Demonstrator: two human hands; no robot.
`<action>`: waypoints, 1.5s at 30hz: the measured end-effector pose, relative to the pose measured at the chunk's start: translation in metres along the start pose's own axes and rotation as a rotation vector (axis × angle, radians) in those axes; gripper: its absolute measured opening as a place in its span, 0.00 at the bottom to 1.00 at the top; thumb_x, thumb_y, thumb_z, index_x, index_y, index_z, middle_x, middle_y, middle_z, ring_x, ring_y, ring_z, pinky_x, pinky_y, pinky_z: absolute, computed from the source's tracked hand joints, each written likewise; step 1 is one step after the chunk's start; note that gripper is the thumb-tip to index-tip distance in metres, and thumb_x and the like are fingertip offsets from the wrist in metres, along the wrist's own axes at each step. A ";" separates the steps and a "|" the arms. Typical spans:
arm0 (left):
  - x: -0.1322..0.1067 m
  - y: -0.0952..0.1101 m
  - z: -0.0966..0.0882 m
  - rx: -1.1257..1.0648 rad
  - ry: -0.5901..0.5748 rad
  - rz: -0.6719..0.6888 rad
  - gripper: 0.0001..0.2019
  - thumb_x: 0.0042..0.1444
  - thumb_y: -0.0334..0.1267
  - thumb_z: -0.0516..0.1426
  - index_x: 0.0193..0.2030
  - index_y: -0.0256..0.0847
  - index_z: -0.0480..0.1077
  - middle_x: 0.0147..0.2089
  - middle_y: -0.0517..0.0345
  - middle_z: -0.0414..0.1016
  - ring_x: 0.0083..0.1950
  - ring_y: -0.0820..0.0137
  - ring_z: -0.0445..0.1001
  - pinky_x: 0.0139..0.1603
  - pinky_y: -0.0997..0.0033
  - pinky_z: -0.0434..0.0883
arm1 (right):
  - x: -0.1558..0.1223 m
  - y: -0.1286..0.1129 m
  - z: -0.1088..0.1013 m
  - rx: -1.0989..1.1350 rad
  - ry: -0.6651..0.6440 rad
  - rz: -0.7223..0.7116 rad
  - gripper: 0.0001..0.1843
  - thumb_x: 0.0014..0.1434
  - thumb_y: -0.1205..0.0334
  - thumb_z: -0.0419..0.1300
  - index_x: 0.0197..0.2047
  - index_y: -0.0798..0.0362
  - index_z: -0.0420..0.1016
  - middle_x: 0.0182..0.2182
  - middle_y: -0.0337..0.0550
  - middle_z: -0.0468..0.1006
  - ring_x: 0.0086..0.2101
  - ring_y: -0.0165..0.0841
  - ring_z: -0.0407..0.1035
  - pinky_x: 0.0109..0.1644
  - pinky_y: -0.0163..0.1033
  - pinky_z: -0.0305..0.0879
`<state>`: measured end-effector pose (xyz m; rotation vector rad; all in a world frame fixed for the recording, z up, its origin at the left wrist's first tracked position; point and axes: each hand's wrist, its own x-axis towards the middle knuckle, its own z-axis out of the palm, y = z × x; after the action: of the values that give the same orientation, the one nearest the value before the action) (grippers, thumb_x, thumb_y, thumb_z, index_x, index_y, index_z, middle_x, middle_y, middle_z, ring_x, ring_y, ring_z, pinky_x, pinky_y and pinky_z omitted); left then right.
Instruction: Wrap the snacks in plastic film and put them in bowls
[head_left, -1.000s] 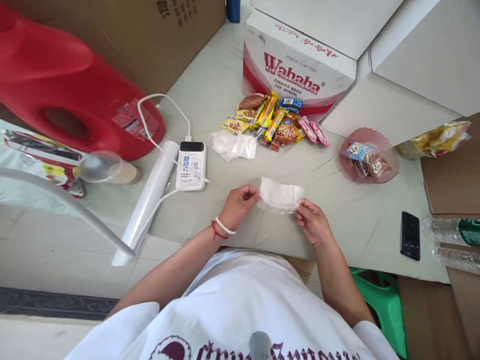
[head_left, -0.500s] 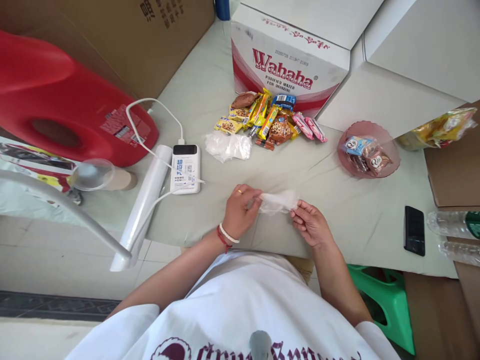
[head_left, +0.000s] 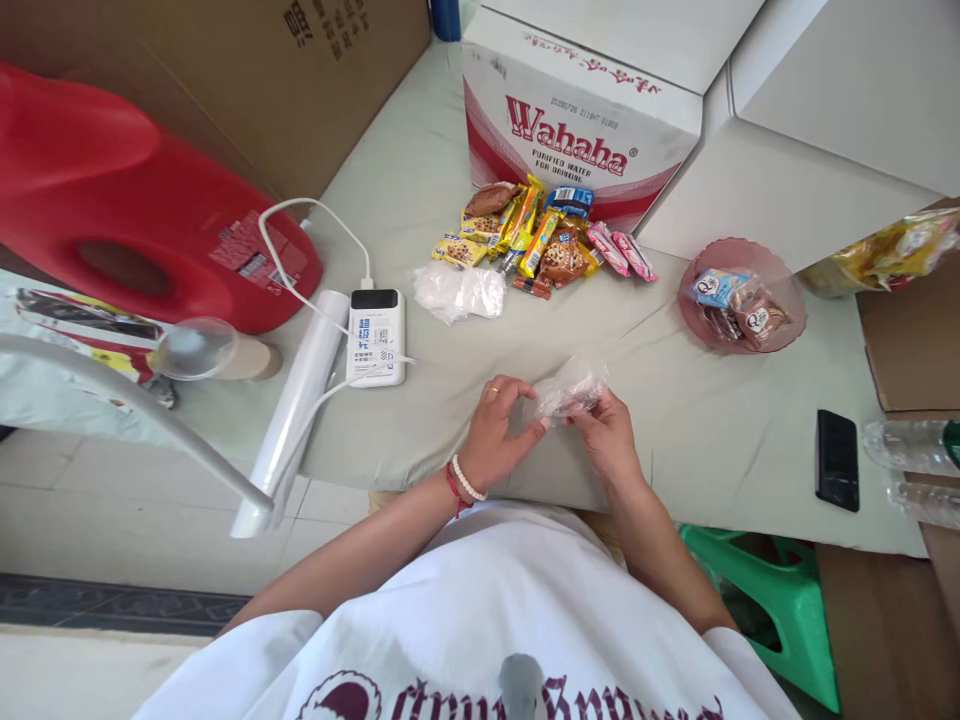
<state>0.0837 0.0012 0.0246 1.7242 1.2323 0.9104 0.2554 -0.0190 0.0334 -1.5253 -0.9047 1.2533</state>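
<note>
A pale green bench (head_left: pixel 720 440) spreads beneath and around a person's fingers (head_left: pixel 529 437), with a brown carton (head_left: pixel 247 100) standing well beyond them to the left. The wearer's white shirt (head_left: pixel 480 600), printed in maroon lettering, fills the near side below the fingers. A red jug (head_left: pixel 217 210) leans in far to their left, while a red-and-white "Wahaha" water carton (head_left: pixel 577 120) stands straight beyond them. A green stool (head_left: pixel 795 610) shows nearer the wearer, to their right. A shiny white roll (head_left: pixel 289 415) lies aslant to their left; a heap of wrapped snacks (head_left: pixel 544 230) rests ahead of them, against the water carton. To their right and farther out, a pink bowl (head_left: pixel 787 285) holds more packets.

The left hand (head_left: pixel 495 440) has thumb and forefinger parted at the near left edge of crumpled clear plastic (head_left: pixel 570 388); the right hand (head_left: pixel 607 440) pinches its near right side, fingers clamped on it. A white power bank (head_left: pixel 375 335) lies left of the fingers, a black phone (head_left: pixel 836 460) well to their right, and a second plastic bundle (head_left: pixel 461 292) ahead and left. Behind the left fingers, a pale beaded bracelet (head_left: pixel 466 478) circles the wrist.
</note>
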 end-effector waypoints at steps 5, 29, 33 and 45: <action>0.010 0.002 0.001 -0.093 0.096 -0.072 0.12 0.62 0.49 0.60 0.37 0.42 0.77 0.37 0.54 0.74 0.42 0.64 0.70 0.50 0.61 0.68 | -0.004 -0.007 -0.004 -0.197 -0.029 -0.036 0.12 0.57 0.51 0.67 0.35 0.49 0.75 0.29 0.36 0.74 0.31 0.31 0.65 0.34 0.35 0.64; 0.016 0.004 0.005 -1.019 0.112 -0.531 0.22 0.47 0.54 0.72 0.41 0.40 0.77 0.39 0.59 0.79 0.37 0.72 0.76 0.41 0.68 0.77 | -0.012 -0.015 -0.020 -0.864 -0.085 -0.561 0.09 0.68 0.54 0.58 0.45 0.45 0.79 0.45 0.49 0.79 0.47 0.45 0.71 0.51 0.51 0.70; 0.010 -0.007 0.001 -0.866 0.040 -0.578 0.17 0.40 0.43 0.75 0.32 0.36 0.77 0.29 0.61 0.78 0.33 0.73 0.74 0.41 0.70 0.73 | -0.004 -0.005 -0.007 -0.649 -0.086 -0.408 0.09 0.67 0.55 0.59 0.39 0.47 0.78 0.38 0.45 0.79 0.40 0.39 0.72 0.45 0.45 0.69; 0.017 0.000 -0.002 -1.097 0.186 -0.822 0.12 0.52 0.38 0.65 0.33 0.41 0.64 0.30 0.63 0.75 0.31 0.72 0.77 0.34 0.71 0.75 | -0.015 -0.019 -0.032 0.262 -0.131 0.353 0.23 0.46 0.46 0.77 0.34 0.51 0.73 0.30 0.36 0.75 0.23 0.25 0.62 0.25 0.32 0.55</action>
<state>0.0859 0.0183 0.0269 0.2289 1.0643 0.9384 0.2840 -0.0337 0.0570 -1.4418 -0.5367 1.6707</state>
